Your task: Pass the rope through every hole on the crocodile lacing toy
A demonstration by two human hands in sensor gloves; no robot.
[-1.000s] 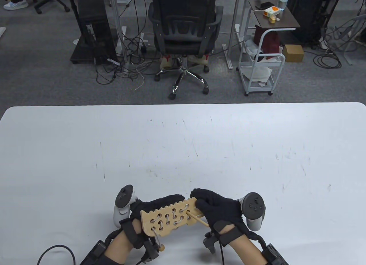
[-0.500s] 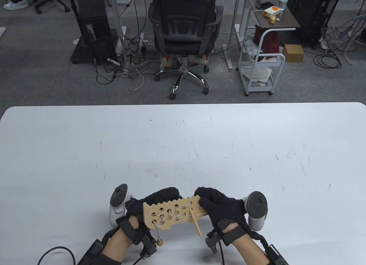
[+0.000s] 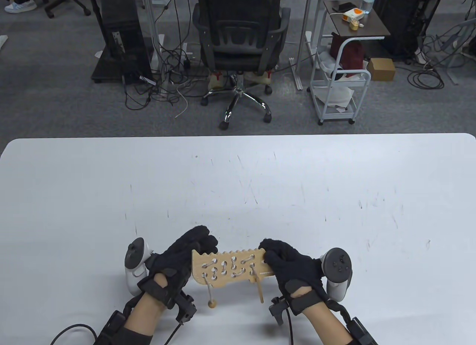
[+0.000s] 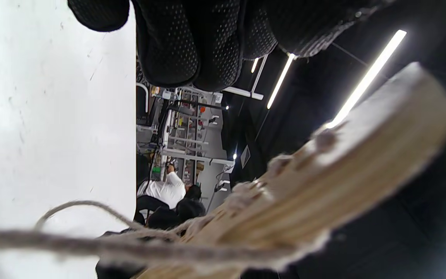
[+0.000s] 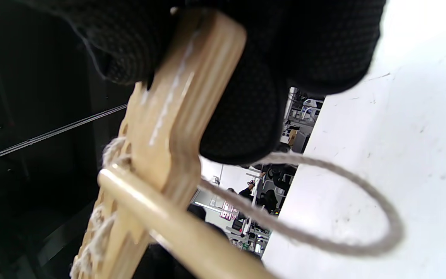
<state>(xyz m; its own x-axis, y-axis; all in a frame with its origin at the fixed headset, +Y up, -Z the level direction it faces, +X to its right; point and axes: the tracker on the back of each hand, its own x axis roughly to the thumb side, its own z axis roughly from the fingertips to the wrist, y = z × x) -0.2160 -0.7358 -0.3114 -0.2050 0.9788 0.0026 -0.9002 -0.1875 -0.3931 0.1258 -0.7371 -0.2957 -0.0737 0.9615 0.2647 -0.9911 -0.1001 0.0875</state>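
Note:
The wooden crocodile lacing toy (image 3: pixel 230 268) is held just above the table's front edge, with grey rope laced through several of its holes. My right hand (image 3: pixel 286 261) pinches its right end; the right wrist view shows thumb and fingers clamped on the toy (image 5: pixel 168 116). A wooden needle (image 3: pixel 259 290) hangs from a hole near that end, and a rope loop (image 5: pixel 397 230) trails below the board. A wooden bead (image 3: pixel 212 304) dangles on the rope at the left. My left hand (image 3: pixel 186 252) lies beside the toy's left end with its fingers (image 4: pixel 176 46) straight and apart from the toy (image 4: pixel 343 182).
The white table (image 3: pixel 238 181) stretches ahead of the hands. On the floor beyond its far edge stand an office chair (image 3: pixel 240 36) and a white trolley (image 3: pixel 340 88), among loose cables.
My left hand has let go of the toy's left end and slid left with its fingers straightened. The toy has shifted right and levelled. The needle has swung from pointing right to hanging down.

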